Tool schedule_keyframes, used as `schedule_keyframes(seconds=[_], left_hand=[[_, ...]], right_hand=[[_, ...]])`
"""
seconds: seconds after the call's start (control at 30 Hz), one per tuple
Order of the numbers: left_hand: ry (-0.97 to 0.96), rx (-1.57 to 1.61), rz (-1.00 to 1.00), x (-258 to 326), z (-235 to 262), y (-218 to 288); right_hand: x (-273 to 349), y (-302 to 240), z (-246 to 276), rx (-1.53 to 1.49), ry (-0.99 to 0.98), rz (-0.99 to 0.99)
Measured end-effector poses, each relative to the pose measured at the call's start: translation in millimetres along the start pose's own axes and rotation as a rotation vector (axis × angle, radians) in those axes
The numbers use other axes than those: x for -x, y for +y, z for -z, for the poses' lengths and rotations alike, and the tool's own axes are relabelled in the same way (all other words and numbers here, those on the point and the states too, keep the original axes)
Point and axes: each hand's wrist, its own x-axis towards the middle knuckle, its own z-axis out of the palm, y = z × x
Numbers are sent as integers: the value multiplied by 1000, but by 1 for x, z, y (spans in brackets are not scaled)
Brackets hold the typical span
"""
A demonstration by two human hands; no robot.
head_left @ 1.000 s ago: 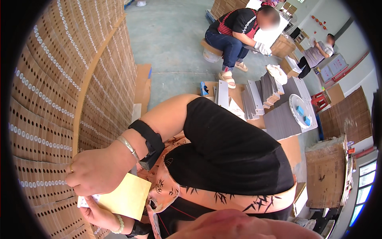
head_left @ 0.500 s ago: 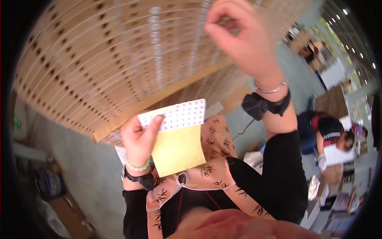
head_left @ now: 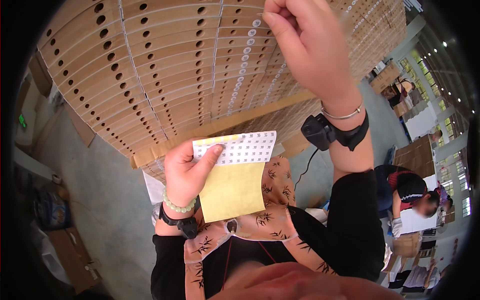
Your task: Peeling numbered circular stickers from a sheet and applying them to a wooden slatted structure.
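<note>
My left hand grips a sheet of small printed stickers, thumb on top. The sheet's white sticker rows lie above its bare yellow backing, and part of the top row is peeled off. My right hand is raised against a tall stack of flat brown cardboard boxes, its thumb and fingers pinched together. Whatever they may hold is too small to see. Just left of those fingertips, a column of round white stickers runs down the box edges.
A brown cardboard edge strip lines the near edge of the stack. Flattened cardboard and a dark blue bundle lie on the floor at left. At right, a co-worker bends over a white-topped surface.
My view has shifted, and the stack appears larger and sharper. My right hand's fingertips have come to the sticker column on the boxes. My left hand still holds the sheet, slightly further right in view.
</note>
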Motion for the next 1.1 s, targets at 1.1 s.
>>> schedule_keyframes(seconds=[1.1], left_hand=[[103,-72,-185,2,0,6]], right_hand=[[64,-29,-15,-255,-399,6]])
